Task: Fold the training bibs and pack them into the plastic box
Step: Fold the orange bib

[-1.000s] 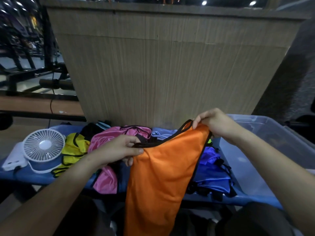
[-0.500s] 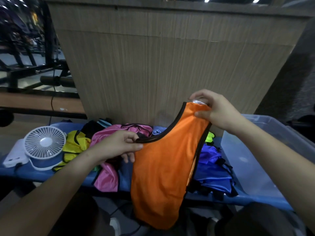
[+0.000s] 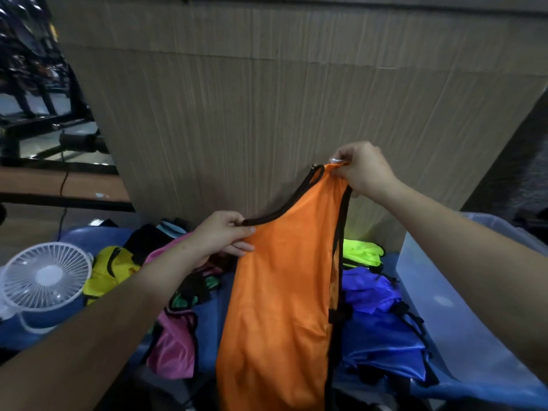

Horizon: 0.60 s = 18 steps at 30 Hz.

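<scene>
An orange training bib (image 3: 281, 307) with black trim hangs in front of me, held up by both hands. My right hand (image 3: 363, 169) pinches its shoulder strap at the top. Lower and to the left, my left hand (image 3: 222, 234) grips the black neckline edge. The bib's bottom drops below the bench edge. Behind it lie more bibs: pink (image 3: 175, 348), yellow (image 3: 111, 269), blue (image 3: 382, 330) and neon green (image 3: 361, 252). The clear plastic box (image 3: 444, 301) stands at the right, partly hidden by my right forearm.
A small white desk fan (image 3: 44, 275) sits at the left on the blue bench (image 3: 213, 345). A tall wood-grain panel (image 3: 267, 99) rises right behind the bench. Dark gym equipment (image 3: 35, 114) stands far left.
Both hands have lifted the orange bib higher. My right hand rose the most, stretching the strap up, and the bib now hangs longer and straighter.
</scene>
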{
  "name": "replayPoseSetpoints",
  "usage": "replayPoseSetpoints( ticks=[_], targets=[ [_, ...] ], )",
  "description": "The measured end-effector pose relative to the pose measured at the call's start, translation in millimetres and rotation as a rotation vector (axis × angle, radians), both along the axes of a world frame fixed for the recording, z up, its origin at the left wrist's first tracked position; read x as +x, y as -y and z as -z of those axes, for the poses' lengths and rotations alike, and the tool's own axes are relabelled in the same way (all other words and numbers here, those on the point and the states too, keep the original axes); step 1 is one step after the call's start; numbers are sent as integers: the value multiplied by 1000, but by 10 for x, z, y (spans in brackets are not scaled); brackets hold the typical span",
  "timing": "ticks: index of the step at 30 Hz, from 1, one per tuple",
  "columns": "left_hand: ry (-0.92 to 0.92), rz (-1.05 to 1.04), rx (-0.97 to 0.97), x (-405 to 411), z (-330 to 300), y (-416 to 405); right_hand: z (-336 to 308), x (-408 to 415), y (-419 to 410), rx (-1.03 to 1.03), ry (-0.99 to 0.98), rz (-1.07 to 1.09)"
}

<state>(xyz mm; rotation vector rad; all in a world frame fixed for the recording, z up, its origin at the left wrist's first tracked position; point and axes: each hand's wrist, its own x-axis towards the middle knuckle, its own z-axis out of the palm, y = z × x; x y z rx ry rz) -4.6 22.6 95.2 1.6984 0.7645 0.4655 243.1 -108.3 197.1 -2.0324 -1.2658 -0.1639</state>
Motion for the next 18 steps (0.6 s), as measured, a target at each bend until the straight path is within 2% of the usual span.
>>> replayPoseSetpoints(
  ticks=[7,12,15,18],
  targets=[
    [29,2,4,389,-200,-466,-279,403,-412,-30,127,-72],
    [191,-57,21,618,-269,-673,-455,589,-584,7,223,-115],
    [221,-64,22,672,-186,-736,-408,620,-576,1,351,-122],
    [205,-53,14,651,-76,-726,-268,609,-496,51,385,-140]
  ],
)
